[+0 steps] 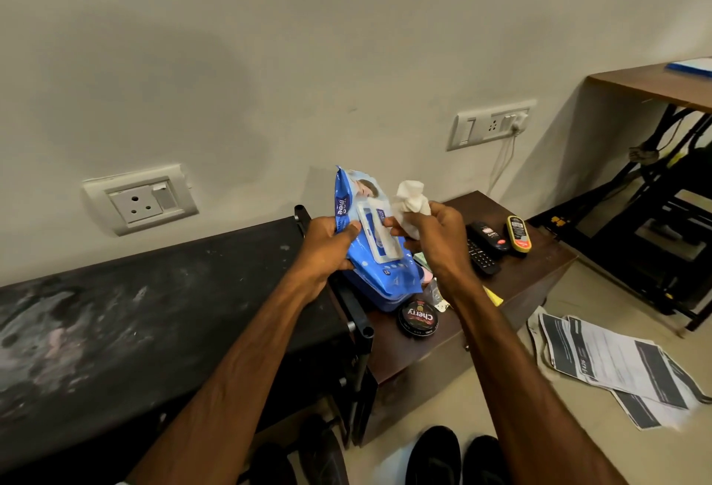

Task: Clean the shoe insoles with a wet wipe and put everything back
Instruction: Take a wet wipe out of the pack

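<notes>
My left hand (327, 249) grips a blue pack of wet wipes (370, 253), held tilted above the small brown table (539, 265). The pack's white flap faces my right hand. My right hand (435, 238) holds a crumpled white wet wipe (410, 201), which sticks up above its fingers right beside the flap. Two black shoes (454, 457) stand on the floor at the bottom edge, between my forearms. No insole is in view.
A black shoe rack top (135, 326) spreads to the left. On the brown table lie a round Cherry polish tin (418, 318), a remote (481, 259), two shoe-shine sponges (518, 234) and a blue tray under the pack. Printed papers (616, 365) lie on the floor.
</notes>
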{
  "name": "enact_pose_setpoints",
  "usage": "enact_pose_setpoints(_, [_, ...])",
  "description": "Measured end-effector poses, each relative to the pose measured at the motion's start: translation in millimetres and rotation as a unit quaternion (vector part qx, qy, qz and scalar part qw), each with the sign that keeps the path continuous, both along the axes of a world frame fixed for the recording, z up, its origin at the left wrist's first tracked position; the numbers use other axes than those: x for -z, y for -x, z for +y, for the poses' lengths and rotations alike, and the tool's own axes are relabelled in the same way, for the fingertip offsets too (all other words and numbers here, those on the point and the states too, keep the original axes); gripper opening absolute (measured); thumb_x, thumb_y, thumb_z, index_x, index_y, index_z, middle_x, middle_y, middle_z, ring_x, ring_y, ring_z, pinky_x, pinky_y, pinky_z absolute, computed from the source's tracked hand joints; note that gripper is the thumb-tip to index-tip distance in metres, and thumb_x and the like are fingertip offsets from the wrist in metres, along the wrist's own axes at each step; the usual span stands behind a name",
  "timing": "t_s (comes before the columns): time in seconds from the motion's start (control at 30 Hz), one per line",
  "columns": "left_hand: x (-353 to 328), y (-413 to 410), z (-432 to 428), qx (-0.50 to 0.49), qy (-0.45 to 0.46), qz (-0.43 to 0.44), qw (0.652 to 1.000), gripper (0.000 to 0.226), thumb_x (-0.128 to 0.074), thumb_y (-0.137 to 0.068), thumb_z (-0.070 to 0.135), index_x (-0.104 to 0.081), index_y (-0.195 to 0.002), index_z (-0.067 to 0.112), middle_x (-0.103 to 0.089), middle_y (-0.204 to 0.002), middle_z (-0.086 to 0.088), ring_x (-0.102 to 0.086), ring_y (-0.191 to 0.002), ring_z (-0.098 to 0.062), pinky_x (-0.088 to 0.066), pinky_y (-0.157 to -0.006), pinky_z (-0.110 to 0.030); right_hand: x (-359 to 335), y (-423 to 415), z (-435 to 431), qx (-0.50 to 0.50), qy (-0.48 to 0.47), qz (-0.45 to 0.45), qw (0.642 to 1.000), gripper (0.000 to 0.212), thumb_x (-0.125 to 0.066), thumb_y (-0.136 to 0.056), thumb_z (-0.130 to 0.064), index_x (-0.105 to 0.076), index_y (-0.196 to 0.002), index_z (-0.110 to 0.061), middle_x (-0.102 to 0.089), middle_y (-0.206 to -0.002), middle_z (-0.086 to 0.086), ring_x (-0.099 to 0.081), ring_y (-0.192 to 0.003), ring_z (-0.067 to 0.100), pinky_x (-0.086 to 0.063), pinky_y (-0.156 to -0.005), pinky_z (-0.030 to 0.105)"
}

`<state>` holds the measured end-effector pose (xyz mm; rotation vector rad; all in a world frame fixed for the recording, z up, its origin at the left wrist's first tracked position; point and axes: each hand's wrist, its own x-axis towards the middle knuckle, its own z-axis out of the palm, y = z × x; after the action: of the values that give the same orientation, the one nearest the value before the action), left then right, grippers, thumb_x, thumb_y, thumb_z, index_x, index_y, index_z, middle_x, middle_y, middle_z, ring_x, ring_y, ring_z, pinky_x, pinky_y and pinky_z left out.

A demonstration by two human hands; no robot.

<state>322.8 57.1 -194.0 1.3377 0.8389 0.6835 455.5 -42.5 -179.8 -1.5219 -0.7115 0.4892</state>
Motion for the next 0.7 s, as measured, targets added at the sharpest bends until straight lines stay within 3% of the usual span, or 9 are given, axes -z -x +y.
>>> enact_pose_setpoints(0.13, [-1.7, 0.6, 0.7, 0.003, 0.033, -0.025, 0.999, 0.022, -0.062, -0.100, 0.023, -0.069, -0.110, 0.005, -0.077, -0.103, -0.011, -0.075, -0.095, -0.024, -0.061, -0.084, -0.048, -0.6, 10.4, 2.8, -0.004, 0.016, -0.046, 0.999, 0.029, -0.061, -0.086, -0.032, -0.073, -0.106, -0.014, -0.080, -0.090, 0.001, -0.076, -0.084, 0.018, -0.057, -0.067, 0.041])
enact_pose_setpoints(0.27, [-3.1, 3.7, 0.4, 0.015, 0.060, -0.056, 0.997, 0.030, -0.075, -0.090, 0.028, -0.072, -0.107, 0.004, -0.078, -0.100, -0.011, -0.075, -0.095, -0.026, -0.060, -0.087, -0.050, -2.7, 14.1, 3.2, 0.014, 0.021, -0.103, 0.994, 0.041, -0.059, -0.080, -0.045, -0.073, -0.099, -0.012, -0.077, -0.089, 0.004, -0.074, -0.088, 0.027, -0.060, -0.072, 0.056])
enact_pose_setpoints(0.43, [-2.4, 4.7, -0.7, -0.025, 0.052, -0.051, 0.997, 0.021, -0.082, -0.082, 0.012, -0.073, -0.099, 0.004, -0.078, -0.096, -0.011, -0.076, -0.088, -0.027, -0.060, -0.087, -0.050, 1.9, 6.7, 3.7, 0.025, 0.007, -0.060, 0.998, 0.021, -0.068, -0.086, -0.030, -0.074, -0.098, -0.013, -0.078, -0.086, 0.004, -0.076, -0.079, 0.020, -0.060, -0.066, 0.046])
enact_pose_setpoints(0.5, [-2.9, 4.3, 0.5, -0.041, 0.052, -0.044, 0.997, 0.017, -0.082, -0.081, 0.010, -0.072, -0.094, 0.006, -0.078, -0.097, -0.012, -0.076, -0.085, -0.026, -0.062, -0.082, -0.047, 7.9, -0.3, 1.6, 0.058, 0.012, -0.077, 0.995, 0.030, -0.069, -0.084, -0.039, -0.073, -0.093, -0.011, -0.076, -0.084, 0.009, -0.074, -0.081, 0.030, -0.059, -0.068, 0.058])
enact_pose_setpoints(0.6, [-2.4, 3.5, 1.5, -0.062, 0.049, -0.039, 0.996, 0.017, -0.083, -0.080, 0.007, -0.071, -0.091, 0.006, -0.077, -0.097, -0.014, -0.077, -0.082, -0.026, -0.063, -0.078, -0.044, 15.3, -5.3, -1.2, 0.065, 0.024, -0.092, 0.993, 0.045, -0.067, -0.078, -0.053, -0.073, -0.088, -0.009, -0.074, -0.083, 0.013, -0.065, -0.073, 0.020, -0.055, -0.071, 0.058])
enact_pose_setpoints(0.7, [-0.9, 3.1, 1.9, -0.061, 0.051, -0.032, 0.996, 0.018, -0.084, -0.079, 0.007, -0.071, -0.091, 0.005, -0.077, -0.097, -0.014, -0.077, -0.082, -0.027, -0.062, -0.080, -0.047, 21.4, -7.9, 0.3, 0.040, 0.047, -0.061, 0.996, 0.024, -0.075, -0.086, -0.039, -0.077, -0.089, -0.015, -0.077, -0.084, 0.003, -0.072, -0.083, 0.020, -0.058, -0.077, 0.054])
